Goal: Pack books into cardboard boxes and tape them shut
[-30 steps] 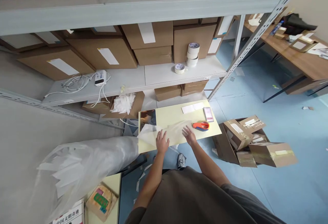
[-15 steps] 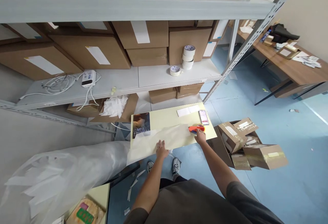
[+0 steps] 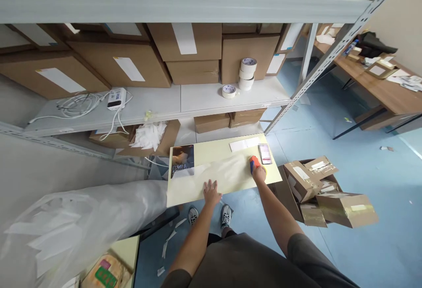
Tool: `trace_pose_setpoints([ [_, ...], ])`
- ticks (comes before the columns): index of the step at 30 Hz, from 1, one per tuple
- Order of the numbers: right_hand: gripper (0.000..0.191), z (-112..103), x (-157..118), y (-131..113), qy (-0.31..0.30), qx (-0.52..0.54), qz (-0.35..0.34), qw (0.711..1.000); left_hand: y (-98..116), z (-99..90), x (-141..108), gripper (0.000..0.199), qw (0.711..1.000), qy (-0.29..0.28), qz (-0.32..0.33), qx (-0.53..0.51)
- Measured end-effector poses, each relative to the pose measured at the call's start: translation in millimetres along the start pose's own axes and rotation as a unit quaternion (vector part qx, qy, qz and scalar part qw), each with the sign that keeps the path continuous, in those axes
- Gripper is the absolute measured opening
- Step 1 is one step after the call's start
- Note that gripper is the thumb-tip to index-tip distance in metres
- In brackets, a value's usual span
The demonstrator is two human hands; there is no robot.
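Note:
A pale, thin translucent sheet (image 3: 227, 171) lies across the small cream table (image 3: 211, 151), its left part overlapping the lower edge of a dark-covered book (image 3: 183, 160). My left hand (image 3: 211, 191) rests on the sheet near the table's front edge, fingers spread and holding nothing. At the sheet's right end, my right hand (image 3: 259, 173) is closed around a red-and-blue tape dispenser (image 3: 254, 163); a bit of yellow shows beside the fingers. A phone (image 3: 265, 153) lies just beyond that hand, and a white slip of paper (image 3: 244, 144) is at the table's back.
Behind the table stands a metal shelf (image 3: 148, 103) with cartons, tape rolls (image 3: 247, 74) and a power strip (image 3: 116, 99). Opened cardboard boxes (image 3: 313, 191) sit on the floor at right. A large plastic bag (image 3: 108, 217) of white scraps bulges at left.
My right hand has turned the tape dispenser from lying sideways to pointing away from me, slightly further right. The left hand stays on the sheet, which looks flatter at the front.

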State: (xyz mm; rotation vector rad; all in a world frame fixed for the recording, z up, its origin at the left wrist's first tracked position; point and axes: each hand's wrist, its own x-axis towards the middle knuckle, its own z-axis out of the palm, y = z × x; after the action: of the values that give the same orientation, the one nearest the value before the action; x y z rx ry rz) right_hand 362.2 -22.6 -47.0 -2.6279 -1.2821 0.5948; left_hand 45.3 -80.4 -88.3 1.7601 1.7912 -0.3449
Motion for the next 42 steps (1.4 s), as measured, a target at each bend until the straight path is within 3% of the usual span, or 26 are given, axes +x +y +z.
trace_pose_setpoints([
  [2, 0.050, 0.0, -6.6, -3.1, 0.026, -0.018, 0.015, 0.999, 10.7, -0.6, 1.2, 0.091, 1.000, 0.005, 0.023, -0.001],
  [4, 0.053, 5.2, -21.8, -10.5, 0.017, -0.032, -0.042, 0.998, 20.2, -3.6, 1.5, 0.091, 0.999, 0.014, 0.034, -0.005],
  [6, 0.056, 17.7, -43.9, -22.8, -0.054, -0.031, -0.171, 0.983, 25.7, -9.1, 0.8, 0.091, 0.998, 0.033, 0.050, -0.010],
  [8, 0.061, 35.9, -67.7, -38.6, -0.167, -0.037, -0.304, 0.937, 22.9, -16.9, -0.8, 0.088, 0.995, 0.063, 0.075, -0.016],
  [9, 0.066, 46.0, -78.3, -47.1, -0.212, -0.053, -0.331, 0.918, 17.2, -21.4, -1.7, 0.085, 0.993, 0.082, 0.081, -0.021],
  [13, 0.079, 79.9, -103.4, -76.7, -0.298, -0.128, -0.254, 0.911, -34.8, -38.0, -5.3, 0.070, 0.991, 0.121, 0.021, -0.049],
  [16, 0.080, 92.4, -108.0, -89.0, -0.299, -0.145, -0.217, 0.918, -87.8, -43.8, -8.4, 0.065, 0.992, 0.106, -0.032, -0.066],
  [19, 0.084, 95.8, -110.0, -97.0, -0.291, -0.155, -0.196, 0.924, -126.9, -47.7, -12.9, 0.066, 0.994, 0.063, 0.001, -0.085],
  [21, 0.086, 96.8, -113.9, -106.7, -0.279, -0.171, -0.169, 0.930, -140.6, -55.0, -15.0, 0.066, 0.993, 0.052, 0.030, -0.101],
  [24, 0.079, 104.0, -127.9, -137.0, -0.217, -0.154, -0.160, 0.950, -152.4, -78.5, -9.7, 0.060, 0.987, 0.086, 0.035, -0.133],
  [26, 0.072, 115.0, -141.2, -168.9, -0.199, -0.102, -0.219, 0.950, -162.4, -99.1, 1.6, 0.056, 0.981, 0.123, 0.021, -0.152],
  [29, 0.070, 137.2, -154.2, -227.3, -0.221, -0.029, -0.315, 0.922, -185.1, -125.8, 26.7, 0.052, 0.975, 0.144, 0.010, -0.168],
  [34, 0.073, 167.8, -135.2, -309.6, -0.228, -0.015, -0.276, 0.934, -229.5, -146.6, 71.2, 0.056, 0.969, 0.153, -0.033, -0.189],
  [39, 0.068, 193.7, -124.0, -345.8, -0.230, -0.036, -0.258, 0.938, -264.4, -157.3, 105.9, 0.053, 0.954, 0.060, -0.089, -0.279],
  [42, 0.066, 208.3, -131.3, -356.4, -0.229, -0.037, -0.263, 0.937, -278.4, -164.8, 117.3, 0.045, 0.953, 0.056, -0.098, -0.282],
])
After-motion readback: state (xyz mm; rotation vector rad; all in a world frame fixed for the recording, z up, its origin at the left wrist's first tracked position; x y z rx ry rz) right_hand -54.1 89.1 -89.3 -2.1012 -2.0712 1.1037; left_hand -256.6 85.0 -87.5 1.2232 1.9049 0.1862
